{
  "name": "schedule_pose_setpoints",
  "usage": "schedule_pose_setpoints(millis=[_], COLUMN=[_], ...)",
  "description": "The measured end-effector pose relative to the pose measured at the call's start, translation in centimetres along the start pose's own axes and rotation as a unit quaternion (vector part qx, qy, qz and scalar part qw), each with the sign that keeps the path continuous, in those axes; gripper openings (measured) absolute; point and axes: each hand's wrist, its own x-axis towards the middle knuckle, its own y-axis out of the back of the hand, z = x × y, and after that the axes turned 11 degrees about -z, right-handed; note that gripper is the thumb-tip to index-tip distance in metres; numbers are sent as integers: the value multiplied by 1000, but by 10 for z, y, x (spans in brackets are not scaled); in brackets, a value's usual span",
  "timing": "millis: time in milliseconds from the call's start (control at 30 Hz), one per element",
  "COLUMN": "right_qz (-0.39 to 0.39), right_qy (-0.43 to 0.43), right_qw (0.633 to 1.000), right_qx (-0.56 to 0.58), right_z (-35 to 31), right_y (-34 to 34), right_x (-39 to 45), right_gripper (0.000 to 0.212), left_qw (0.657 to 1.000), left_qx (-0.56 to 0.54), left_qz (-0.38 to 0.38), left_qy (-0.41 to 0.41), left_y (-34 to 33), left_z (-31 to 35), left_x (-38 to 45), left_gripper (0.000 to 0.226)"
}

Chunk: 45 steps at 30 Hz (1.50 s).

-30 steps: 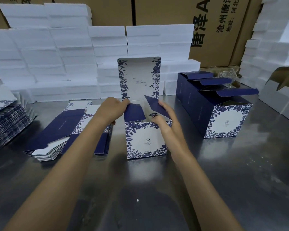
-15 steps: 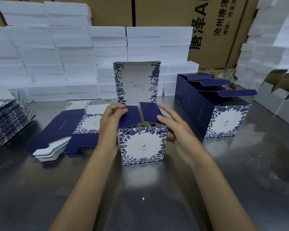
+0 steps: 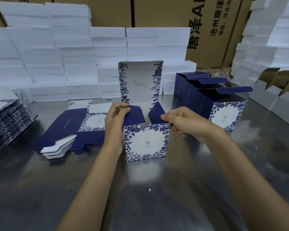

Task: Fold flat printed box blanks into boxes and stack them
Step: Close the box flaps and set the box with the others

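Blue-floral box [image 3: 146, 142] stands upright (lid up, side flaps raised).

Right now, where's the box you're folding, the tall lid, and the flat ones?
box [image 3: 146, 141], head view, printed front panel.
lid [image 3: 140, 80], head view, upright flap's middle.
flat blanks [image 3: 65, 125], head view, top blank's navy panel.

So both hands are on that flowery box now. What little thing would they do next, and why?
Probably press the two side flaps inward and flat. The left hand and right hand each pinch one, both flaps slant up, and the lid stands upright behind, not yet closed over them.
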Motion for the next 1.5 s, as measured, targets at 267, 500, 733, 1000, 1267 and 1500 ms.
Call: schedule_pose_setpoints(millis=[267,500,733,1000,1267,1500], right_qz=[-12,5,33,99,79,87], right_qy=[-46,0,14,30,147,135], right_qw=[998,1000,999,992,955,961], right_qx=[40,-1,6,68,247,225], right_z=[-5,-2,-4,7,31,20], right_y=[4,1,4,1,-16,-7], right_x=[4,13,25,32,36,38], right_gripper=[59,54,50,32,36,22], left_qw=[1000,1000,1000,995,996,990], left_qx=[-2,-14,10,-70,-57,113], left_qz=[-13,-10,-24,-48,-27,-52], left_qy=[11,11,14,45,59,71], left_y=[4,5,5,4,5,10], left_z=[3,4,5,11,11,20], left_x=[0,1,0,-2,0,6], left_gripper=[17,20,21,42,20,19])
